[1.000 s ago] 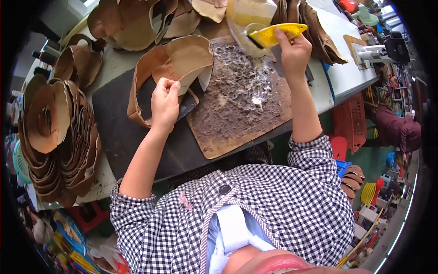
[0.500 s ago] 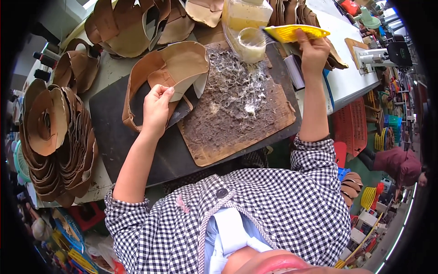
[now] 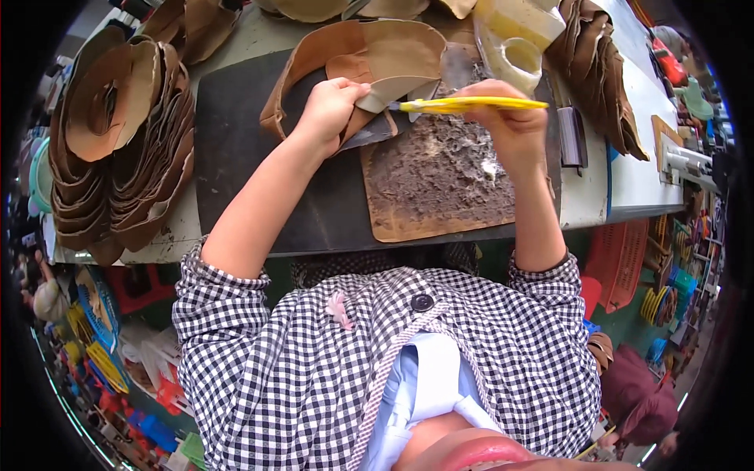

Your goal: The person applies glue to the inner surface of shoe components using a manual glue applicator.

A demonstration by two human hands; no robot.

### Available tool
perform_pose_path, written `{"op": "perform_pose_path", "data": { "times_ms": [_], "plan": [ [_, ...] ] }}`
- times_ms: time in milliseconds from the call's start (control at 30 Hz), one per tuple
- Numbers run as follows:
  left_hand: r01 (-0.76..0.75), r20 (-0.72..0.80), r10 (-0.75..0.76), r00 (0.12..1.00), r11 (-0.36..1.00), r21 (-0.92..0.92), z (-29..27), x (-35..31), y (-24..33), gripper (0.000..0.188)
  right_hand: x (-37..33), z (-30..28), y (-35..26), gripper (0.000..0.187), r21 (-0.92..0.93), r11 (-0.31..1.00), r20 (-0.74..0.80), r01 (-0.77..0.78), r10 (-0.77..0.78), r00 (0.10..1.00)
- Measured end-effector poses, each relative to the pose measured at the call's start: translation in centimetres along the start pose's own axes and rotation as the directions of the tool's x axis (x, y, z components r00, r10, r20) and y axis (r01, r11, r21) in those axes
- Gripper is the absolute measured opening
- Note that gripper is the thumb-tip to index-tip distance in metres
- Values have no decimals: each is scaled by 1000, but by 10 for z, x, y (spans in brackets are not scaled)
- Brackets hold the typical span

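Nearest, a black-and-white checked coat [image 3: 314, 377], with sleeves up by the elbows, maybe to stay out of sticky mess. Next, the counter [image 3: 583, 196], with a flat black mat [image 3: 236, 118] on it. On the mat, a crusty brown board [image 3: 440, 180], perhaps put there to catch drips.

By the board's far left corner, a curved brown leather piece [image 3: 404, 51], bent round like a big loop. Pinched at its near flap by the left hand [image 3: 334, 114], with thumb and fingers squeezed together, probably to stop any sliding and make the edge easy to get at.

Just to the right, the right hand [image 3: 510, 125], curled snugly round a yellow brush [image 3: 440, 104]. Brush pointed left and held sideways, likely for an easy reach along the flap. Tip right at the flap; touching or just over it, hard to tell.

Just past the right hand, a see-through jug [image 3: 503, 31] with pale yellow stuff inside, maybe set close for a short reach. Far to the left, a fat stack of brown pieces [image 3: 149, 157], tucked one into another, likely to save room. Far to the right, another brown bunch [image 3: 593, 78], and past it, a white machine [image 3: 687, 169].
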State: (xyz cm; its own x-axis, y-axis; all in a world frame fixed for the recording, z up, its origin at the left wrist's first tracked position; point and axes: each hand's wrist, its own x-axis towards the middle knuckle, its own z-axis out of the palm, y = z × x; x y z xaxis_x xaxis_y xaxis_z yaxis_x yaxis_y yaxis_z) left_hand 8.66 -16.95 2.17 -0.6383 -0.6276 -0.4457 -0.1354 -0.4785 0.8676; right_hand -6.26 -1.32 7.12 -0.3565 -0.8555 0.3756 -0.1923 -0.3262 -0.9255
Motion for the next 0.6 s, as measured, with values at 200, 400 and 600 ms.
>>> {"op": "perform_pose_path", "data": {
  "times_ms": [200, 400, 600],
  "plan": [
    [16, -21, -18, 1000, 996, -91, 3, -1, -1, 10, 5, 16, 43, 19, -645, 645, 153, 411, -418, 895],
    [45, -16, -49, 999, 983, -177, 6, 0, -3, 12, -24, 39, 31, 27, -512, 706, 375, 489, -328, 867],
    [65, -21, -69, 997, 983, -173, 8, 3, -3, 9, -29, 38, 42, 26, -553, 657, 298, 513, -419, 858]
  ]
}}
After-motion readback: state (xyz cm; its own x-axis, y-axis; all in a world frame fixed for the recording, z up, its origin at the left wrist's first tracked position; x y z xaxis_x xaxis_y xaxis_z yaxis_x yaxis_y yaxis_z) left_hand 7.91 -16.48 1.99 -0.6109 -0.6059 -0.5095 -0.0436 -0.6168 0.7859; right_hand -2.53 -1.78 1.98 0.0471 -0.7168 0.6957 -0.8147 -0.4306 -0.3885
